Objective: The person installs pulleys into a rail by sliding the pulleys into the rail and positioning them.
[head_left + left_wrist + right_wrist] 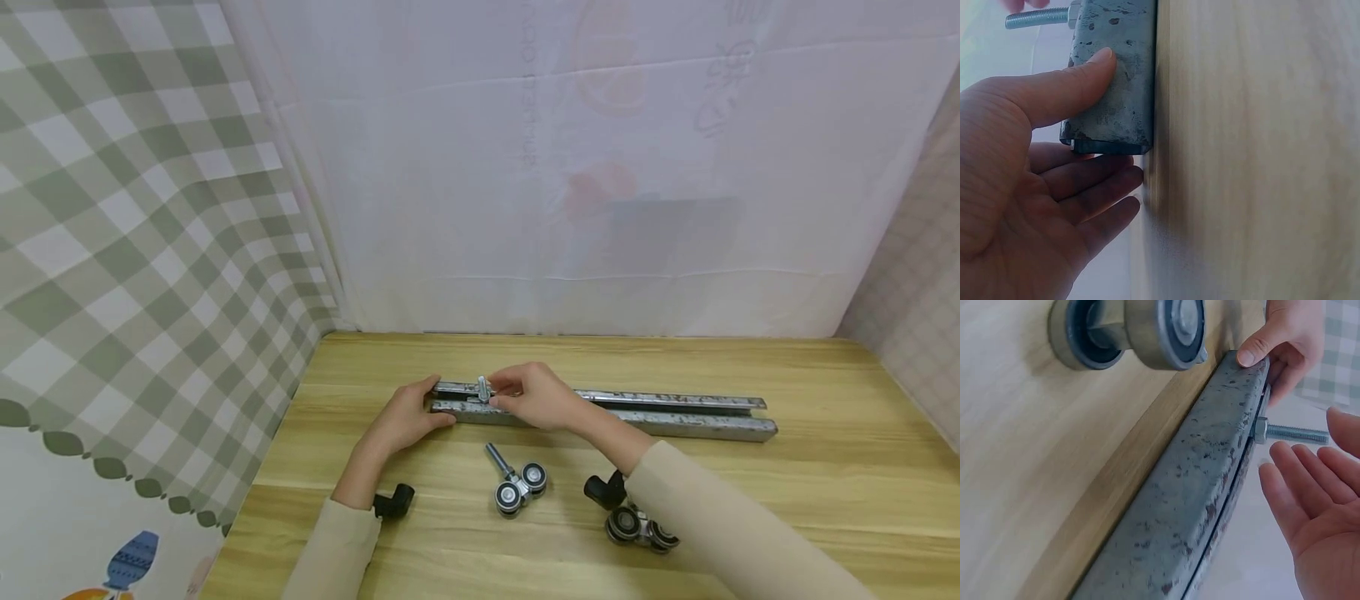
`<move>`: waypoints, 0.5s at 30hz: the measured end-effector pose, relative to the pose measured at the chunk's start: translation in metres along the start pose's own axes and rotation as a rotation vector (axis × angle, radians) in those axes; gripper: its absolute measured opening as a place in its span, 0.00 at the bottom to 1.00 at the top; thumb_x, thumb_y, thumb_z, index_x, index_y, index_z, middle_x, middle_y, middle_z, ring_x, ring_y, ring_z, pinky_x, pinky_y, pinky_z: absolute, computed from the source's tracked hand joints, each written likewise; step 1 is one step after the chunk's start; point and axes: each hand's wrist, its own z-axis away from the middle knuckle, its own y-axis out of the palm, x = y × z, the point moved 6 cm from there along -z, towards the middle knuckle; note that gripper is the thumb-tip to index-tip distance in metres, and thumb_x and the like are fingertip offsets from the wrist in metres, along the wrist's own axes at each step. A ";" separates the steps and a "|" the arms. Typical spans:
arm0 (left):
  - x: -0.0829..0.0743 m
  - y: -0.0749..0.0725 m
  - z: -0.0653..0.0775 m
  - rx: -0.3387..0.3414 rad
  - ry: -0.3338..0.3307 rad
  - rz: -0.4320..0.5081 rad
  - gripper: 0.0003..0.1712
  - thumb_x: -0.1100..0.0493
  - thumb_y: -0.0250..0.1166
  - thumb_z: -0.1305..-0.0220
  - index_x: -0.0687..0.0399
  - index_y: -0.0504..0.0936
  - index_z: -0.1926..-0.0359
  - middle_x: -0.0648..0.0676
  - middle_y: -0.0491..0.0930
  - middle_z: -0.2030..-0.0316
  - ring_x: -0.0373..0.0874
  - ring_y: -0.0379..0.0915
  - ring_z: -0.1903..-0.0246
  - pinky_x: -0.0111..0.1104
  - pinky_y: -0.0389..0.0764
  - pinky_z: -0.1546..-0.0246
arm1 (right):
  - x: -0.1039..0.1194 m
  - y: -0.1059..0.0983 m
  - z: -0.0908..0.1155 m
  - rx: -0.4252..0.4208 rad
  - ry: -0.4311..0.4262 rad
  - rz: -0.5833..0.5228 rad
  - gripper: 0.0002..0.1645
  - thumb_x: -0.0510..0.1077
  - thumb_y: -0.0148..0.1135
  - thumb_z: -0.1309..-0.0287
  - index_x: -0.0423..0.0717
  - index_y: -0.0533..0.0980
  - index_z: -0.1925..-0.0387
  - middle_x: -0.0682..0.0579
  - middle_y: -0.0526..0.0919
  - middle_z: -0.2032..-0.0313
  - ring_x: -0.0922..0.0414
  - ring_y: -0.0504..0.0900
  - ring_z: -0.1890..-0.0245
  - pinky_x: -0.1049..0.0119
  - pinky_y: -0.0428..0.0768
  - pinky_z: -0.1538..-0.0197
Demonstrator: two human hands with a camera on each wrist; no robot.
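A grey steel channel track (690, 423) with worn, spotted surfaces lies along the table, its slot facing up. At its left end my left hand (408, 414) grips it, the thumb (1088, 81) on the near face and the fingers around the end and far side. A threaded bolt with a nut (1294, 434) stands up out of the slot close to that hand. Its lower part is hidden inside the track. My right hand (542, 398) is beside the bolt with loosely bent fingers; in the right wrist view a gap shows between fingertips and bolt.
A loose roller trolley (521, 487) with a threaded stem lies in front of the track on the wooden table (450, 550). Another roller trolley (637, 529) lies partly beneath my right sleeve. A white cloth (465, 192) hangs behind, a checked cloth (150, 208) at the left.
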 end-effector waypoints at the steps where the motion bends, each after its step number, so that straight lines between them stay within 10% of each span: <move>1: 0.000 0.000 0.000 0.001 0.001 -0.001 0.48 0.52 0.78 0.36 0.66 0.66 0.23 0.66 0.72 0.30 0.60 0.69 0.30 0.51 0.70 0.29 | 0.000 -0.002 0.003 0.003 -0.007 0.006 0.24 0.41 0.68 0.29 0.34 0.79 0.36 0.42 0.86 0.45 0.49 0.86 0.46 0.56 0.86 0.44; 15: -0.002 0.000 0.004 0.014 -0.014 0.010 0.49 0.51 0.78 0.36 0.65 0.65 0.22 0.66 0.69 0.27 0.61 0.64 0.27 0.53 0.68 0.28 | -0.003 -0.026 0.040 -0.057 -0.019 0.110 0.25 0.48 0.72 0.32 0.41 0.83 0.39 0.46 0.87 0.45 0.48 0.84 0.45 0.51 0.85 0.47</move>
